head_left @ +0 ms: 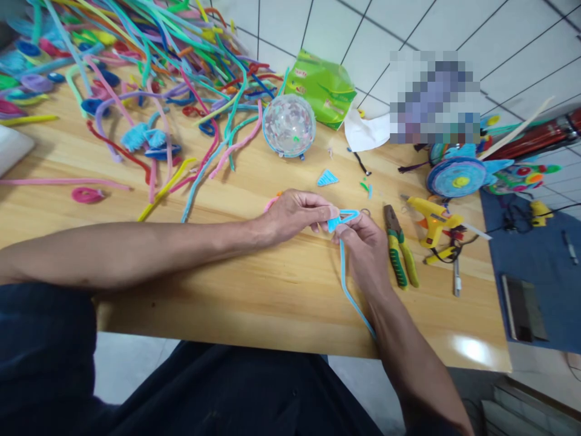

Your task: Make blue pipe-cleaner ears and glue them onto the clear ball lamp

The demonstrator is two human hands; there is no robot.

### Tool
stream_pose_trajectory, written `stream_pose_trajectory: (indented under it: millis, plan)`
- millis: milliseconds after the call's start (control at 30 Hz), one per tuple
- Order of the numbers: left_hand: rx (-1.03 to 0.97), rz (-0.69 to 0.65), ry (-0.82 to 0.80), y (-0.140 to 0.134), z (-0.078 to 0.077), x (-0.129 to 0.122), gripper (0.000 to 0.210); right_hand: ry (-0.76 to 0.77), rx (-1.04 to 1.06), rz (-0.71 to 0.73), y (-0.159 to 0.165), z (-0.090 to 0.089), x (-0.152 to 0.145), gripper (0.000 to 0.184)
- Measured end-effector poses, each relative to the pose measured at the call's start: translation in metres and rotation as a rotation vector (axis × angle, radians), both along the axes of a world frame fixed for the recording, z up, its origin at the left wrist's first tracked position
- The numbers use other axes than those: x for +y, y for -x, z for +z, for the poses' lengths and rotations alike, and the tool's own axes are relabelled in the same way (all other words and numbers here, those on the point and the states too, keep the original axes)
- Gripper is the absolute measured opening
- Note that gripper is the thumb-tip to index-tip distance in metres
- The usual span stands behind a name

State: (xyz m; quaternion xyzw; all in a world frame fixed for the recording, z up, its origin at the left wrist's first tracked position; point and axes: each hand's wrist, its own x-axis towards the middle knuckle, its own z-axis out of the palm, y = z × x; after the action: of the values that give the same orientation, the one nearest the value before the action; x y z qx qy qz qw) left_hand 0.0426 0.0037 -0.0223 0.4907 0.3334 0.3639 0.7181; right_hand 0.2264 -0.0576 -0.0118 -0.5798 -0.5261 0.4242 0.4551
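Note:
Between my two hands is a light blue pipe cleaner point(344, 272), bent at its upper end into a small folded triangle. My left hand point(302, 213) pinches the folded part between thumb and fingers. Pressed against the bend from the other side, my right hand point(365, 242) grips the same pipe cleaner. Its loose tail hangs down toward the table's front edge, passing beside my right wrist. A finished-looking blue striped triangle point(327, 177) lies just beyond my hands. Part of something pink and orange point(271, 203) shows behind my left hand.
Green-handled pliers point(398, 248) and a yellow glue gun point(433, 219) lie right of my hands. A clear dome point(289, 126) stands by a green packet point(321, 88). Many coloured pipe cleaners point(181, 79) are heaped at back left. A decorated round craft piece point(457, 177) sits at right.

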Motion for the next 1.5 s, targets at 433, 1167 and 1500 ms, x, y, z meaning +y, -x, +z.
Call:
stream_pose_trajectory:
  millis: [433, 1167, 1500]
  plan:
    - [0.323, 0.159, -1.010, 0.004, -0.016, -0.010, 0.029, 0.082, 0.082, -0.038, -0.003, -0.002, 0.003, 0.012]
    - [0.113, -0.085, -0.062, 0.002, 0.006, -0.001, 0.033, -0.185, -0.024, -0.027, -0.006, -0.005, 0.005, 0.011]
    - [0.131, -0.127, -0.003, 0.000, 0.001, 0.002, 0.017, -0.080, 0.038, -0.003, -0.009, -0.009, 0.008, 0.019]
